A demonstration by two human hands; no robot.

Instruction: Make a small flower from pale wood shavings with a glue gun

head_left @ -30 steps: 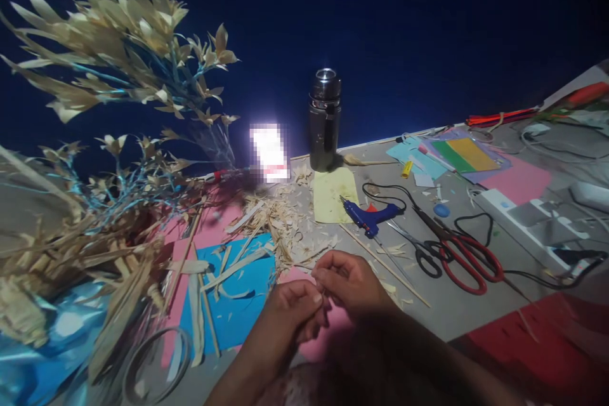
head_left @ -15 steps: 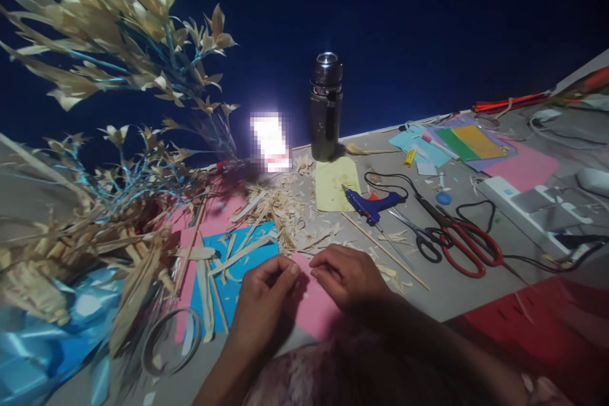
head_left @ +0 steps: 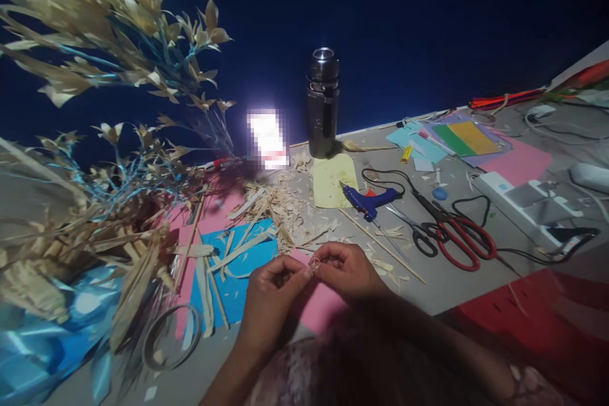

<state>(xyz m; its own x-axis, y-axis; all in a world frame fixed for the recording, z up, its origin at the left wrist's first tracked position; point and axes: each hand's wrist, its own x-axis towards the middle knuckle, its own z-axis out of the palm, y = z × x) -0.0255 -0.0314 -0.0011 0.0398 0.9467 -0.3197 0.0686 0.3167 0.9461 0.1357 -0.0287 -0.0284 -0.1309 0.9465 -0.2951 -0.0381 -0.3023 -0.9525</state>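
My left hand point(head_left: 276, 288) and my right hand point(head_left: 349, 271) meet fingertip to fingertip above a pink sheet point(head_left: 320, 314). Both are closed, thumbs against forefingers, on a small pale loop point(head_left: 314, 264); its material is too small to make out. To the left of my left hand lies a blue sheet point(head_left: 238, 288) strewn with dry husk strips point(head_left: 245, 252). Beyond my right hand are a thin stick point(head_left: 387, 249) and a blue glue gun point(head_left: 368, 201), which rests partly on a yellow sheet point(head_left: 328, 181).
Scissors with red handles point(head_left: 464, 238) and a smaller dark-handled pair point(head_left: 423, 235) lie to the right, near a white power strip point(head_left: 521, 209). A dark flask point(head_left: 323, 108) stands at the back. Dried husk flowers point(head_left: 137, 51), a tape roll point(head_left: 151, 346) and blue ribbon point(head_left: 71, 311) fill the left.
My hands have come together, the fingertips now meeting, and the small pale loop shows between them. The whole view has shifted slightly.
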